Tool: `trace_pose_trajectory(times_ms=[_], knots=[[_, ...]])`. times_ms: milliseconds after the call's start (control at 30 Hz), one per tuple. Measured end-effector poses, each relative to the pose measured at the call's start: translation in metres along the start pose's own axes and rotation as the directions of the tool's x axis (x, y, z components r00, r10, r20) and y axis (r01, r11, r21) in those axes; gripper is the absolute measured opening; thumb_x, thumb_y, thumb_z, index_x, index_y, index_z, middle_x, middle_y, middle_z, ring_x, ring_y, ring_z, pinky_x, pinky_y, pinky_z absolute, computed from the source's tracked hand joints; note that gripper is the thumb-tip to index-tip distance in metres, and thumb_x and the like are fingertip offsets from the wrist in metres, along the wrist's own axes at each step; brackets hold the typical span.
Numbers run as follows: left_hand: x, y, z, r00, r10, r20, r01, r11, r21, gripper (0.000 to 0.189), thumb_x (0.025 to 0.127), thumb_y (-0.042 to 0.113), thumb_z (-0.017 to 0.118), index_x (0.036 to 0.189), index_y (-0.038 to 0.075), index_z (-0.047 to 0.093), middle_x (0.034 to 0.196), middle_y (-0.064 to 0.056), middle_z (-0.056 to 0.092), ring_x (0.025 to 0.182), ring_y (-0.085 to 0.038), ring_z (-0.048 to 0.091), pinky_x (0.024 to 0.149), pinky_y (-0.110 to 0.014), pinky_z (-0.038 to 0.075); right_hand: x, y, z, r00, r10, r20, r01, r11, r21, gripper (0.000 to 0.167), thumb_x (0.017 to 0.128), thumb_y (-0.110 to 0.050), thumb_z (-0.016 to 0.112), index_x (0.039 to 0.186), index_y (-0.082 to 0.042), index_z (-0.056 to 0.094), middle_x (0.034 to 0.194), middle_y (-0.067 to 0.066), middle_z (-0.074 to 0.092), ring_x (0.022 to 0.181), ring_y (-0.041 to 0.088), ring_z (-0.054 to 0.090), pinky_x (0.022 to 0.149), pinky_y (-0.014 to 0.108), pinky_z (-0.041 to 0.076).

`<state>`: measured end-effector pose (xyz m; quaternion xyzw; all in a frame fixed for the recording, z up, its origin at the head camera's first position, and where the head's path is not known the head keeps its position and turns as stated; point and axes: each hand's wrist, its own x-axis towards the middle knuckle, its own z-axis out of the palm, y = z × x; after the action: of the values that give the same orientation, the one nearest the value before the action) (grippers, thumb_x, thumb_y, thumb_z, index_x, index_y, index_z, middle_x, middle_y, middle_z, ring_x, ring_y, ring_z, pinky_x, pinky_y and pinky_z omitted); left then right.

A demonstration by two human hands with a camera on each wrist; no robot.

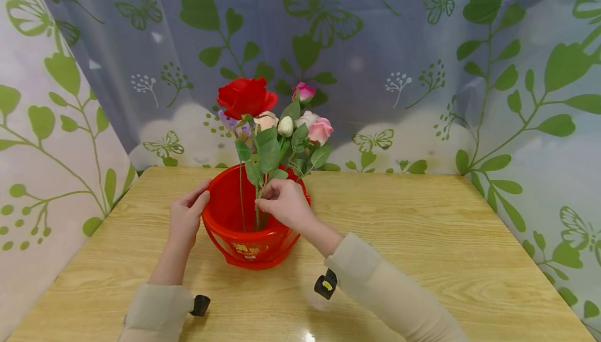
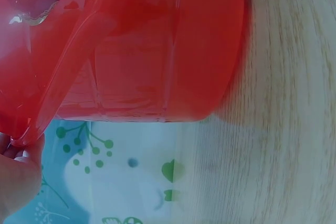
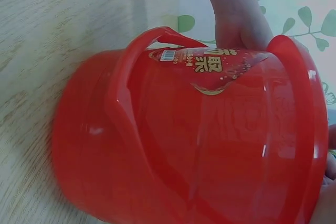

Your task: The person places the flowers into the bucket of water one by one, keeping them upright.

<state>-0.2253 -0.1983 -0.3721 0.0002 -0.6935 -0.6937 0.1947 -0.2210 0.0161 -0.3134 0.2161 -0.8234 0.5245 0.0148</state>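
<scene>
A red plastic bucket (image 1: 281, 251) stands upright on the table, its thin red handle hanging down the front. My left hand (image 1: 185, 214) holds the bucket's left rim, thumb on top; the left wrist view shows this hand (image 2: 18, 177) at the rim. Over the right rim reaches my right hand (image 1: 288, 204), pinching a green stem (image 1: 257, 216) inside the bucket. Artificial flowers rise from it: a large red rose (image 1: 246, 97), a pink rose (image 1: 321, 130), a magenta bloom (image 1: 304, 91), a peach rose (image 1: 266, 120), a white bud (image 1: 286, 126) and purple blossoms (image 1: 241, 128). Which bloom the pinched stem carries, I cannot tell.
The wood-grain table (image 1: 413, 237) extends right and left of the bucket. Behind it hangs a curtain (image 1: 375, 71) printed with leaves and butterflies, with patterned sheets at both sides. A dark wrist camera (image 1: 326, 284) sits below my right cuff, another (image 1: 200, 305) by my left.
</scene>
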Motion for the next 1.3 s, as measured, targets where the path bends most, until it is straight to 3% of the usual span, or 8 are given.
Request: trace_pose_trajectory(times_ms=[300, 600, 800, 1067, 1300], knots=[[-0.0001, 0.0, -0.0002, 1.0, -0.009, 0.0, 0.009, 1.0, -0.012, 0.035, 0.088, 0.009, 0.053, 0.118, -0.008, 0.052, 0.118, -0.013, 0.054, 0.096, -0.003, 0.054, 0.079, -0.016, 0.045, -0.0001, 0.0015, 0.001, 0.999, -0.016, 0.029, 0.017, 1.0, -0.021, 0.007, 0.08, -0.008, 0.063, 0.075, -0.003, 0.065, 0.066, 0.001, 0.061, 0.058, 0.01, 0.056, 0.054, 0.022, 0.048], [0.0003, -0.0011, 0.0001, 1.0, -0.005, -0.003, 0.005, 1.0, -0.006, 0.034, 0.088, 0.009, 0.053, 0.118, -0.007, 0.052, 0.117, -0.013, 0.055, 0.096, -0.003, 0.055, 0.08, -0.017, 0.045, 0.0023, 0.001, 0.0014, 0.997, 0.049, 0.057, -0.054, 0.994, 0.09, 0.013, 0.084, -0.006, 0.058, 0.08, 0.003, 0.066, 0.073, 0.007, 0.062, 0.061, 0.015, 0.063, 0.059, 0.022, 0.052], [-0.0001, -0.0011, -0.0005, 1.0, -0.009, 0.003, 0.009, 1.0, -0.002, 0.035, 0.088, 0.01, 0.053, 0.119, -0.006, 0.052, 0.12, -0.015, 0.053, 0.097, -0.004, 0.054, 0.08, -0.017, 0.045, 0.0027, -0.0019, 0.0015, 0.994, 0.096, 0.051, -0.101, 0.989, 0.104, 0.007, 0.081, -0.003, 0.061, 0.077, 0.002, 0.06, 0.066, 0.008, 0.059, 0.06, 0.015, 0.061, 0.058, 0.025, 0.053], [-0.0004, -0.0013, -0.0008, 1.0, -0.009, 0.005, 0.009, 1.0, 0.009, 0.035, 0.089, 0.01, 0.052, 0.12, -0.006, 0.052, 0.121, -0.018, 0.05, 0.1, -0.005, 0.053, 0.081, -0.017, 0.044, 0.0044, -0.0024, 0.0031, 0.989, 0.135, 0.066, -0.144, 0.976, 0.166, 0.013, 0.084, -0.004, 0.055, 0.077, 0.005, 0.06, 0.07, 0.011, 0.062, 0.069, 0.03, 0.063, 0.058, 0.025, 0.053], [-0.0001, -0.0013, -0.0007, 1.0, -0.009, 0.003, 0.009, 1.0, 0.009, 0.035, 0.089, 0.01, 0.053, 0.12, -0.006, 0.052, 0.121, -0.016, 0.052, 0.1, -0.005, 0.053, 0.081, -0.017, 0.044, 0.0053, -0.0019, 0.0033, 0.988, 0.142, 0.059, -0.148, 0.982, 0.119, 0.008, 0.081, -0.002, 0.056, 0.074, 0.002, 0.059, 0.064, 0.009, 0.06, 0.066, 0.027, 0.063, 0.062, 0.033, 0.053]])
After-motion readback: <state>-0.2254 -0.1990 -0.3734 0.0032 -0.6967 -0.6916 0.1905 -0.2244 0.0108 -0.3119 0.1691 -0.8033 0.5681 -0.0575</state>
